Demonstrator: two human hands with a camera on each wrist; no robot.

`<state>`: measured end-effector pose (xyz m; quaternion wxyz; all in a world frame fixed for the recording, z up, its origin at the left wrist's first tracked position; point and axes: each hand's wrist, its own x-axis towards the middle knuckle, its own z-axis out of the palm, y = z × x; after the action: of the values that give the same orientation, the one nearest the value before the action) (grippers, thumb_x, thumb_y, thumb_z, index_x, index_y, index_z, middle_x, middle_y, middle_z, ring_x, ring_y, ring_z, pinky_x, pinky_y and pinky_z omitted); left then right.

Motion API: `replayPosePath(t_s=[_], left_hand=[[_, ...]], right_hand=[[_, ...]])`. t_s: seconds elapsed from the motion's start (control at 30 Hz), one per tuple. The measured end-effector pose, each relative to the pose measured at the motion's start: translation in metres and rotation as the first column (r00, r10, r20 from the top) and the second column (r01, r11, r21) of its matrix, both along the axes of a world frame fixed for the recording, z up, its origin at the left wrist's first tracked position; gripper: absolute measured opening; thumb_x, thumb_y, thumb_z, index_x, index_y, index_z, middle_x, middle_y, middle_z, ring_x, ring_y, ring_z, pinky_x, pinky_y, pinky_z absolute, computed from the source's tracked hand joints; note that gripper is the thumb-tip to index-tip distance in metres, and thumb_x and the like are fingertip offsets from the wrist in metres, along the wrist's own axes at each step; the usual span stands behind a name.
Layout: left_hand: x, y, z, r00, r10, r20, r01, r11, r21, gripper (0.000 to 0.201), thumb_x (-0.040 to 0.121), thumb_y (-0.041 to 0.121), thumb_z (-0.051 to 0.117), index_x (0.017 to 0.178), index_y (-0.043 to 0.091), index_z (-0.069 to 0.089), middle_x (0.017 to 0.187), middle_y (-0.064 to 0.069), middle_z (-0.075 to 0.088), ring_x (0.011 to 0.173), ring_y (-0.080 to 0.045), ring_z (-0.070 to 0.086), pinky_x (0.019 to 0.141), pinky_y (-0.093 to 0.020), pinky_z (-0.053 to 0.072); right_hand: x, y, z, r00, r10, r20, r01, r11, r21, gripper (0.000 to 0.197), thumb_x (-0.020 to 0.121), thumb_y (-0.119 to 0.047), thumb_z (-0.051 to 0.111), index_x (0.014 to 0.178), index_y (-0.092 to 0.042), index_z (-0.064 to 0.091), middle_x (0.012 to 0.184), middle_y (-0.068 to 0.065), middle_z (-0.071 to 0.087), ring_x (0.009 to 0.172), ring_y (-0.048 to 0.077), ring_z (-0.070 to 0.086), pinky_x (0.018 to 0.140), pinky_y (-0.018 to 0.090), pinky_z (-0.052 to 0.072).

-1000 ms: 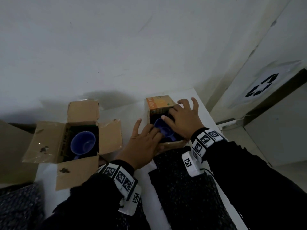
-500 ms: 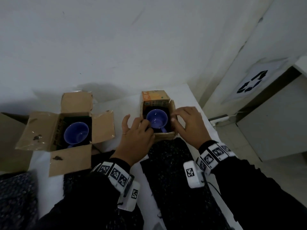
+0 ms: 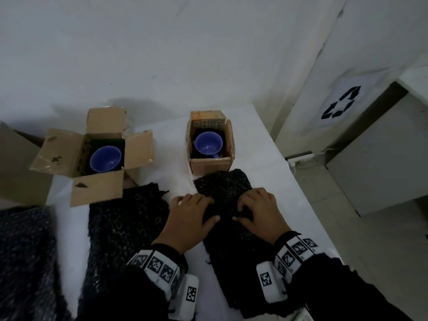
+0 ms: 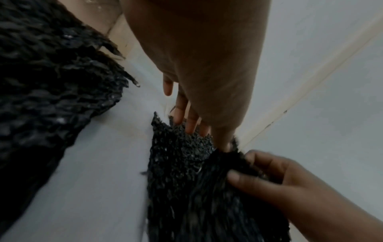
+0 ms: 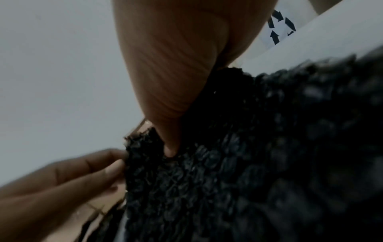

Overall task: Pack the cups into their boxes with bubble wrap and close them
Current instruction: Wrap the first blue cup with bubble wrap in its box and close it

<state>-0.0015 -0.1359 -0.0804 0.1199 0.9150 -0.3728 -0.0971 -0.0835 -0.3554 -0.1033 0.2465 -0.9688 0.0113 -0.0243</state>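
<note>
Two blue cups sit in open cardboard boxes on the white table (image 3: 266, 158). One cup (image 3: 105, 159) is in the left box (image 3: 97, 191) with its flaps spread. The other cup (image 3: 208, 144) stands in the small right box (image 3: 210, 165). A black bubble wrap sheet (image 3: 222, 188) lies in front of the small box. My left hand (image 3: 199, 212) and right hand (image 3: 250, 209) are both on it, fingers curled, pinching a fold between them. The wrist views show the left hand (image 5: 103, 168) and right hand (image 4: 259, 172) each pinching the bubble wrap (image 4: 182, 163).
A second black bubble wrap sheet (image 3: 125, 218) lies in front of the left box, and a third (image 3: 25, 251) at the near left. A larger cardboard box (image 3: 14, 165) stands at the far left. The table's right edge drops to the floor beside a recycling-marked bin (image 3: 340, 103).
Both hands have left the small right box and come back toward me onto the black bubble wrap, which they now pinch. The cup stays in that box.
</note>
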Motion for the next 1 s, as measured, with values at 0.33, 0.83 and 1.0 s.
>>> replayPosePath(t_s=[0.33, 0.83, 1.0], left_hand=[[-0.022, -0.025, 0.022, 0.680, 0.031, -0.733, -0.486, 0.768, -0.418, 0.040, 0.098, 0.021, 0.056, 0.136, 0.028, 0.048, 0.122, 0.014, 0.062, 0.117, -0.013, 0.060, 0.097, -0.027, 0.050], [0.025, -0.040, 0.075, 0.930, 0.008, -0.368, -0.292, 0.622, -0.726, 0.012, 0.087, 0.029, 0.055, 0.087, 0.026, 0.067, 0.095, 0.022, 0.069, 0.094, 0.007, 0.060, 0.083, -0.012, 0.044], [0.070, -0.040, 0.066, 0.985, 0.081, -0.152, -0.141, 0.885, -0.443, 0.034, 0.090, 0.042, 0.052, 0.118, 0.023, 0.058, 0.120, -0.001, 0.059, 0.110, -0.022, 0.053, 0.091, -0.045, 0.045]], right_hand=[[0.019, -0.004, 0.077, 0.964, -0.263, 0.031, 0.143, 0.615, 0.775, 0.043, 0.091, 0.002, 0.053, 0.122, -0.028, 0.049, 0.104, -0.008, 0.064, 0.098, 0.014, 0.063, 0.089, 0.031, 0.051], [0.051, -0.014, 0.086, 0.972, -0.095, 0.213, -0.068, 0.758, 0.649, 0.033, 0.070, 0.014, 0.057, 0.089, -0.010, 0.069, 0.098, 0.003, 0.068, 0.098, 0.015, 0.064, 0.091, 0.031, 0.048], [0.106, -0.033, 0.100, 0.925, -0.131, 0.358, 0.032, 0.962, 0.270, 0.034, 0.070, 0.013, 0.053, 0.079, -0.016, 0.070, 0.103, -0.001, 0.050, 0.094, 0.017, 0.056, 0.082, 0.027, 0.049]])
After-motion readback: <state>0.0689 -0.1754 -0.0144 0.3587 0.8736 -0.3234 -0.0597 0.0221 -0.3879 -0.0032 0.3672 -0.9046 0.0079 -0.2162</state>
